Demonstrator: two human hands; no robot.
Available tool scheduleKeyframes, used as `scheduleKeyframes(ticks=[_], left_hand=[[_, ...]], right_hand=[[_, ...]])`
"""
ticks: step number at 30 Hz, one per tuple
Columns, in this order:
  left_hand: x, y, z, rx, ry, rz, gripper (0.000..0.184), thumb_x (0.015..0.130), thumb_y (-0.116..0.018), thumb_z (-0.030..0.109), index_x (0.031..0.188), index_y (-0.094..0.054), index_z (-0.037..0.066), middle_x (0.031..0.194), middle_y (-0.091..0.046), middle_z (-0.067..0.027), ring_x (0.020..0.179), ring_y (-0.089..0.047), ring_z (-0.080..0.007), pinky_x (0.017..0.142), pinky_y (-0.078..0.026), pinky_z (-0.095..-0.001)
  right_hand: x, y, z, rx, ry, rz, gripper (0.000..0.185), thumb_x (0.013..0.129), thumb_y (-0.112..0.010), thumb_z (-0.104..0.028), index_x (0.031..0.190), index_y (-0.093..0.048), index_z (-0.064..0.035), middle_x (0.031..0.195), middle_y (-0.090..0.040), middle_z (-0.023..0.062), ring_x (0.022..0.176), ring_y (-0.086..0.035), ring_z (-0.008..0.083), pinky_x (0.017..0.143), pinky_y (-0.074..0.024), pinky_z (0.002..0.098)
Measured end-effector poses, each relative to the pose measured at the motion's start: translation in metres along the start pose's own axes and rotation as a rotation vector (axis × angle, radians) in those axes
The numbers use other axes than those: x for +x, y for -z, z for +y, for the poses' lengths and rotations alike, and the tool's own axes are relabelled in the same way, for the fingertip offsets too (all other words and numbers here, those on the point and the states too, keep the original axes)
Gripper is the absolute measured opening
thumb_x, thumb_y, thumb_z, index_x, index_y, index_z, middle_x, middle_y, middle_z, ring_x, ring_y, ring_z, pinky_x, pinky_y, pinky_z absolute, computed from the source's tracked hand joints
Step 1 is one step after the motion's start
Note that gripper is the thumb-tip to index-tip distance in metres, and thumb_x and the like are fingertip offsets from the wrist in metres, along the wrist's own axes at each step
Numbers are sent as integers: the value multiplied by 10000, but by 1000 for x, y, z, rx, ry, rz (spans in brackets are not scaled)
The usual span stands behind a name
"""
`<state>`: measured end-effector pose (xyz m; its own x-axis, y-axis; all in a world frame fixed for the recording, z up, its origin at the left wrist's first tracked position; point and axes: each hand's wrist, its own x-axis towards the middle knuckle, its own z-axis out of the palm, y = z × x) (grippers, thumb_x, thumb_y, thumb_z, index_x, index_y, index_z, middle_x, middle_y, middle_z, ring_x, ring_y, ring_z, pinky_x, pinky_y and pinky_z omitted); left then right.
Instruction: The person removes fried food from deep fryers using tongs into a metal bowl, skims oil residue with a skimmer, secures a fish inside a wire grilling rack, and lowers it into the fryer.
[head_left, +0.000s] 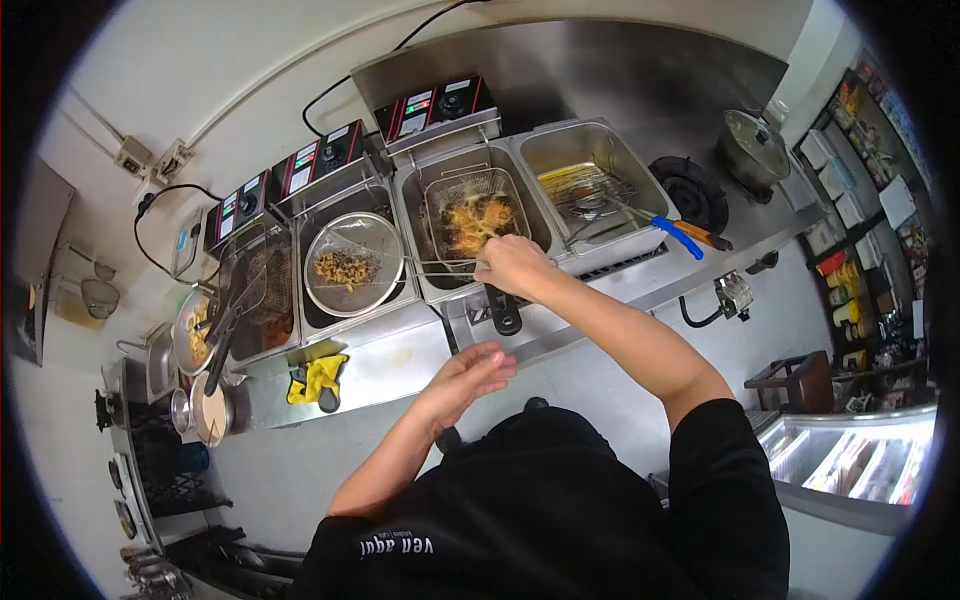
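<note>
1. Head view: our right hand [518, 268] has its fingers clamped on thin metal rods [440, 265], the exact grip partly hidden.
2. Frying basket [490, 182] and its browned food [480, 222] lie just beyond those fingers; our right hand is nearer.
3. Its black handle [506, 315] points towards us.
4. Our left hand [465, 385] is empty, fingers extended, near that handle.

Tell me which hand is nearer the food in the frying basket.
Right. The right hand is just on the near side of the food; the left hand hangs open, farther back from it.
</note>
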<state>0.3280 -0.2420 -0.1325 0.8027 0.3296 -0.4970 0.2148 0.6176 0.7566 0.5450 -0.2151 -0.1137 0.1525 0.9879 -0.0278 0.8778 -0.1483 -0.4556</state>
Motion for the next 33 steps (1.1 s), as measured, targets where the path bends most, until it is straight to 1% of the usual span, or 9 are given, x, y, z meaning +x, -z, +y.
scheduleKeyframes(ticks=[10,14,17,19,20,24,26,31,33], left_hand=[[8,-23,18,-100,-63,60,411,929,-598,223,1230,-435,-5,1219,-550,-196,1145,-559,-285,959,-471,-371],[14,-21,15,-162,-30,70,417,931,-600,222,1235,-429,-8,1200,-554,-181,1102,-573,-265,950,-463,-368],[23,-27,16,6,-45,358,431,916,-613,198,1238,-427,-18,1136,-565,-174,1055,-568,-272,934,-442,-374],[23,-46,41,1320,-1018,760,451,882,-634,168,1231,-437,-39,1079,-561,-168,1016,-550,-309,917,-417,-389],[26,-64,67,1307,-1060,565,338,851,-632,115,1140,-529,-29,1034,-566,-163,1026,-528,-351,903,-408,-409],[110,-98,127,1318,-969,160,119,806,-627,88,852,-647,-20,907,-625,-167,899,-581,-365,784,-468,-418],[181,-106,143,1569,-975,121,126,813,-623,93,888,-687,15,867,-644,-195,847,-625,-360,757,-493,-424],[330,-123,135,1942,-478,189,256,740,-704,157,925,-685,-19,971,-664,-220,937,-646,-353,822,-522,-412],[364,-119,128,2128,-254,-25,272,719,-725,126,961,-693,6,1016,-670,-204,967,-653,-320,821,-533,-387]], right_hand=[[-38,87,57,165,-35,45,315,746,-738,-311,941,-722,-65,810,-686,170,801,-668,302,744,-505,384],[-78,173,92,119,-309,88,341,790,-713,-260,1029,-684,-20,843,-688,183,787,-656,207,735,-484,325],[-103,202,140,15,-333,317,393,783,-727,-247,1043,-666,42,875,-696,171,822,-668,196,759,-500,334],[-110,216,177,67,-393,315,439,777,-742,-253,1070,-652,61,844,-691,168,779,-656,179,739,-497,319],[-114,226,177,32,-432,321,439,764,-744,-272,1054,-663,47,892,-682,206,845,-661,251,783,-493,342],[-116,248,206,-20,-498,367,450,746,-754,-295,1021,-671,52,943,-674,240,924,-662,320,841,-483,362],[-118,254,219,-15,-541,385,441,745,-757,-290,1011,-674,53,940,-676,237,922,-663,316,840,-483,360],[-116,261,247,105,-512,380,400,734,-775,-264,958,-688,56,903,-688,213,857,-669,270,802,-488,347],[-118,266,247,149,-545,374,395,733,-776,-265,945,-689,56,876,-689,201,828,-664,259,787,-489,345]])
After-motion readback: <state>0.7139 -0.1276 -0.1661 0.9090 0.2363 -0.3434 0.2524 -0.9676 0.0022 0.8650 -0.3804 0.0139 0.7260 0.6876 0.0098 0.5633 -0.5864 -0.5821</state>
